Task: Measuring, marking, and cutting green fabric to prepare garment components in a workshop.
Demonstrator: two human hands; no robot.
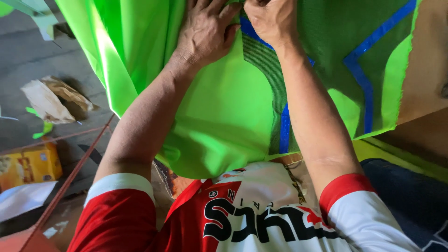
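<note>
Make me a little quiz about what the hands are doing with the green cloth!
1. True or false: both hands touch the bright green fabric.
2. What colour is the tape trim sewn on the mesh panel? A) red B) blue C) yellow
3. Which hand lies flat on the plain fabric, beside the mesh edge?

Key:
1. True: the left hand and the right hand both press on it near the top of the view.
2. B, blue.
3. The left hand.
</note>
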